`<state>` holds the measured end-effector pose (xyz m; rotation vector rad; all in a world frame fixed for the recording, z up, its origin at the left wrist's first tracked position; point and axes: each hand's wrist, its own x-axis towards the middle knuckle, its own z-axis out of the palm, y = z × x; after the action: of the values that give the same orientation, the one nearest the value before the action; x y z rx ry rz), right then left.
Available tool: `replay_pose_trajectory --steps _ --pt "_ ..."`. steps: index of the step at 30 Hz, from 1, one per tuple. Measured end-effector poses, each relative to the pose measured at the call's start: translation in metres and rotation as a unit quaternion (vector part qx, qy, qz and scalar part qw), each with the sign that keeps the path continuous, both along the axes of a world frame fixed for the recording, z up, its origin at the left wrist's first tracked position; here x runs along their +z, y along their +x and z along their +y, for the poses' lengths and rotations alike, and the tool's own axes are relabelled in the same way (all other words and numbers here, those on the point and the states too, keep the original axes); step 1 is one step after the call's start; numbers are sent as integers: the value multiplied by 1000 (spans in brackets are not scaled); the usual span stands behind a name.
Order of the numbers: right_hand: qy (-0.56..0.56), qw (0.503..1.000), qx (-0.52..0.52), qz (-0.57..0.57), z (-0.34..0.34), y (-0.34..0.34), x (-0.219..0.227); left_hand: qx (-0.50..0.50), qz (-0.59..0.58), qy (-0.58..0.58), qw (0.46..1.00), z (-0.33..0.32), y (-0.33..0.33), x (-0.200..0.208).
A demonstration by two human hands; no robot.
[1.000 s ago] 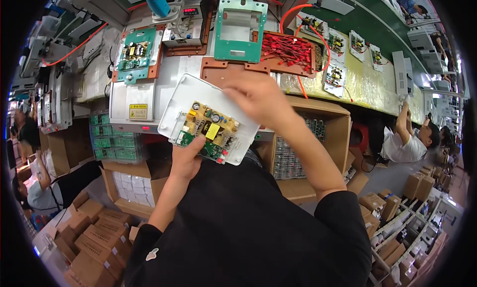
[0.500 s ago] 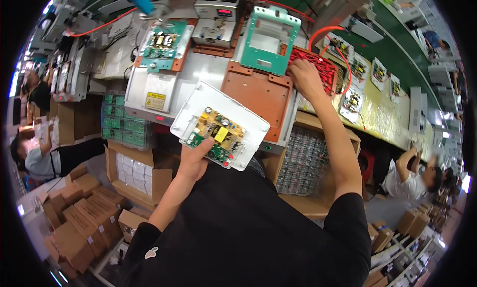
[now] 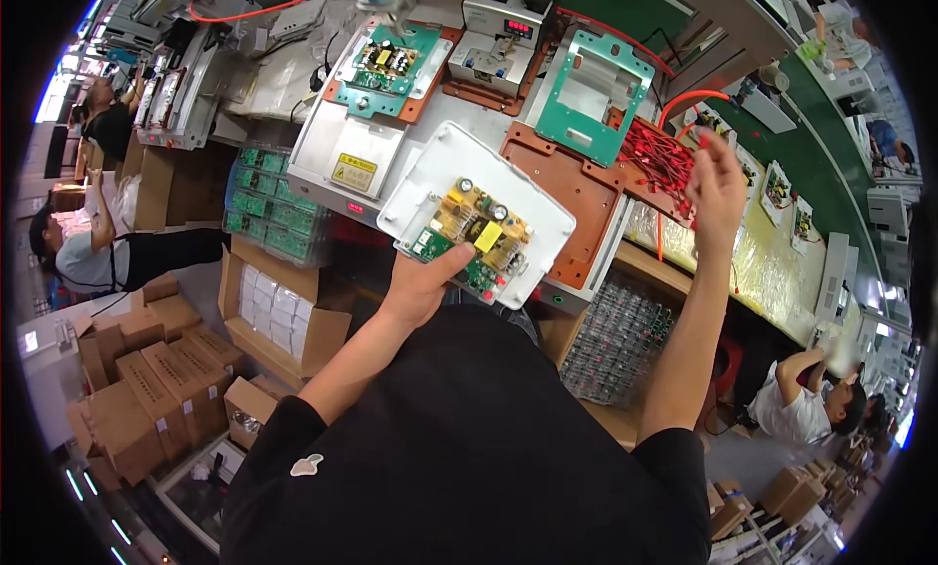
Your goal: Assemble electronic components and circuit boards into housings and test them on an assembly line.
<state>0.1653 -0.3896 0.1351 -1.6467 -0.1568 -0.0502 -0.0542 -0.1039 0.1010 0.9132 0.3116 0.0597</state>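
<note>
My left hand [image 3: 427,286] grips the lower left edge of a white plastic housing [image 3: 547,213], thumb on top. In the housing lies a power supply circuit board [image 3: 486,235], tan and green with a yellow transformer. My right hand [image 3: 718,189] is raised just right of a heap of red wire leads [image 3: 657,154], fingers curled and partly blurred. A bit of red shows at its fingertips, too small to make out. Left of the heap, a green fixture plate [image 3: 576,125] with a window stands above an orange-brown tray [image 3: 559,189].
At the back left a second board sits on a green fixture [image 3: 376,101]. Beside it stands a metal device [image 3: 508,37] with a red display. A carton of clear trays [image 3: 616,340] is below the bench. More boards lie on the right-hand bench [image 3: 772,252]. Other people work on both sides.
My right hand has lifted out of the red wire heap and moved right. The view has shifted, so the bench appears further right. My left hand still holds the housing.
</note>
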Motion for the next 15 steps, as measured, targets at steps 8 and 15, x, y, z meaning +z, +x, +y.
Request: replay_pose_trajectory --steps 8,15 --pt "-225 951 200 -65 83 -115 42 57 -61 232 969 0 5 27" --pt "-254 940 155 -164 88 -127 45 33 -149 401 903 1 0 43"
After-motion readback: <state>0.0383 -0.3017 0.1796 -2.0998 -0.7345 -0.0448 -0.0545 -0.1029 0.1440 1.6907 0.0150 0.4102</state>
